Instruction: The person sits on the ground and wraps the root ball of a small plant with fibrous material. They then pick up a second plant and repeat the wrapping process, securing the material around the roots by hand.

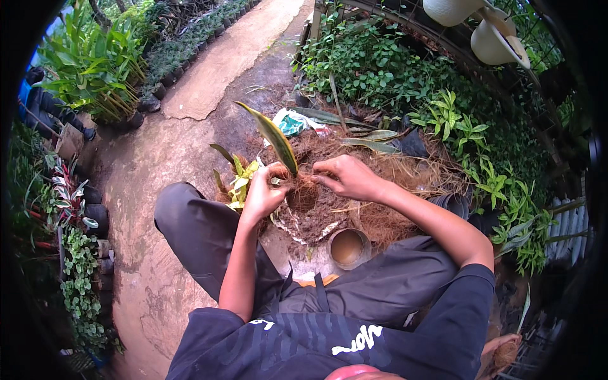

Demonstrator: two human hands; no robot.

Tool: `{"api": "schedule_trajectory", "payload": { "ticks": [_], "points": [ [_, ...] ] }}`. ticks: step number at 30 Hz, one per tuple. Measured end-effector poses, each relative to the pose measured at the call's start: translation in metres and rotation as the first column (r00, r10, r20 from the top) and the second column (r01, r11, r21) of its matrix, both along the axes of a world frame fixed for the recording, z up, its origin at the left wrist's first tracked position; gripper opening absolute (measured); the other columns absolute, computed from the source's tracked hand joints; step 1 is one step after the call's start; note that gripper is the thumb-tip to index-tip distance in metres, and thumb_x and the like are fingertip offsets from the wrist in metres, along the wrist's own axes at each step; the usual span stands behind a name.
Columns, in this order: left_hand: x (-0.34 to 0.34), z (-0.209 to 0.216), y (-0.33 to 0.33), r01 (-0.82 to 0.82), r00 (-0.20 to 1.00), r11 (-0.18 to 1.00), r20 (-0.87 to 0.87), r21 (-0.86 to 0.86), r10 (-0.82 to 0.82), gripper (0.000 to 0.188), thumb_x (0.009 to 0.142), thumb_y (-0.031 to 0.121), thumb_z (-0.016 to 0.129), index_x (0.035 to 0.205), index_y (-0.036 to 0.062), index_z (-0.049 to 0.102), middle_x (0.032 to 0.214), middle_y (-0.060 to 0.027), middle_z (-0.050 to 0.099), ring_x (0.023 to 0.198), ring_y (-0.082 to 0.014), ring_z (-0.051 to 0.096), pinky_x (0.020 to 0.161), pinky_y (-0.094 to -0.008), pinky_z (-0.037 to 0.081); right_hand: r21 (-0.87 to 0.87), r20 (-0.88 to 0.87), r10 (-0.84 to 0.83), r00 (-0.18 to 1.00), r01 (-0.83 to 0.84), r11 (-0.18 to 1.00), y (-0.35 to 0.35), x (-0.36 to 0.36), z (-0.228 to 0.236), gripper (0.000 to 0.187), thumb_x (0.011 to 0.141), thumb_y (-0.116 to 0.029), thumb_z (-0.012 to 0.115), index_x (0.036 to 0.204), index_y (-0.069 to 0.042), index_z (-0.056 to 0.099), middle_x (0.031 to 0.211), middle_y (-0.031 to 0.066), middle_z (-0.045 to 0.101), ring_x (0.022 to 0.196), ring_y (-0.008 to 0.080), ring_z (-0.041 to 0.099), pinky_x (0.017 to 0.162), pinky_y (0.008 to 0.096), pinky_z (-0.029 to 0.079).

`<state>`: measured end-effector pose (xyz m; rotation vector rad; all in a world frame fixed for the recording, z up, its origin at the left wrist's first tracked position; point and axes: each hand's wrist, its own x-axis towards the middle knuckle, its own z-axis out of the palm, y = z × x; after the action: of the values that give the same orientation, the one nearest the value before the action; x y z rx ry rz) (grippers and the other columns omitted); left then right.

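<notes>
A single snake plant leaf (273,136), dark green with yellow edges, stands tilted to the left above a clump of brown fibre (303,195). My left hand (263,194) is closed around the left side of the clump, near the leaf's base. On the other side, my right hand (349,178) pinches at the fibre with its fingertips, which are partly hidden. Dark loose soil (323,221) lies beneath both hands. Close by my left hand is a small plant with yellow-green leaves (240,182).
A round container of brown liquid (348,247) stands by my lap. Cut leaves (373,145), a green and white plastic bag (292,122) and loose brown fibre (418,180) lie beyond the soil. Potted plants (82,288) line the left; leafy greenery (380,66) fills the right.
</notes>
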<state>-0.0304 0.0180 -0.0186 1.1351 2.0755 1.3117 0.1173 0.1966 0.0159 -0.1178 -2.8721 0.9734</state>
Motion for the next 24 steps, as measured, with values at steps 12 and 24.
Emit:
{"api": "schedule_trajectory", "payload": {
  "ticks": [12, 24],
  "points": [
    [-0.011, -0.031, 0.010, -0.134, 0.895, 0.991, 0.427, -0.012, 0.126, 0.024, 0.077, 0.005, 0.073, 0.097, -0.0049, 0.065, 0.088, -0.0086, 0.068, 0.080, -0.0120, 0.064, 0.073, -0.0260, 0.052, -0.082, -0.092, 0.094, 0.991, -0.101, 0.991, 0.013, 0.002, 0.025, 0.013, 0.083, -0.013, 0.065, 0.093, -0.004, 0.067, 0.081, 0.0166, 0.067, 0.073, 0.0322, 0.064, 0.066, 0.0366, 0.050],
    [0.019, -0.029, 0.025, -0.347, 0.686, 0.914, 0.721, 0.211, 0.094, 0.022, 0.079, 0.000, 0.072, 0.095, -0.0109, 0.062, 0.086, -0.0123, 0.068, 0.077, -0.0141, 0.067, 0.065, -0.0230, 0.054, 0.159, 0.098, 0.276, 0.956, -0.289, 0.944, -0.072, 0.009, -0.034, 0.012, 0.076, -0.011, 0.058, 0.084, -0.003, 0.059, 0.068, 0.0182, 0.063, 0.066, 0.0365, 0.065, 0.058, 0.0472, 0.050]
  ]
}}
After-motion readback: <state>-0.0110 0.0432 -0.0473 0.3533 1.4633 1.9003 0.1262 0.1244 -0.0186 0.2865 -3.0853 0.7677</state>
